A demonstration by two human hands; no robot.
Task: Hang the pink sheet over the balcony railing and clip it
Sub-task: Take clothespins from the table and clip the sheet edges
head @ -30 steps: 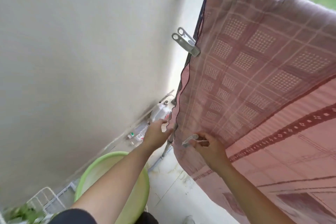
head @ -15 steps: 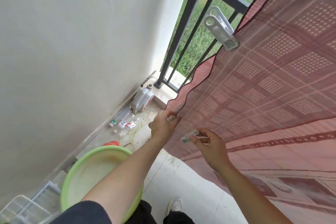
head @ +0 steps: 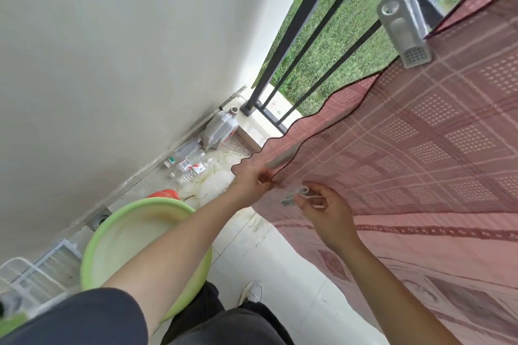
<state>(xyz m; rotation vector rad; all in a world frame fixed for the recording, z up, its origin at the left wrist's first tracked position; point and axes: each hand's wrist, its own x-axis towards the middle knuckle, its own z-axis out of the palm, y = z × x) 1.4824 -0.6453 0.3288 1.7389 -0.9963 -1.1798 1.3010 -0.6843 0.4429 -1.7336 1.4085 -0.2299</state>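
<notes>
Railing [head: 298,25] bared, one sheet [head: 420,148], two clips [head: 403,31] [head: 294,196]

The pale tiled floor [head: 280,269] under me carries a green basin [head: 92,244] near my shoe [head: 252,291]. Plastic bottles [head: 190,165] lie at the foot of the wall [head: 112,64].
</notes>
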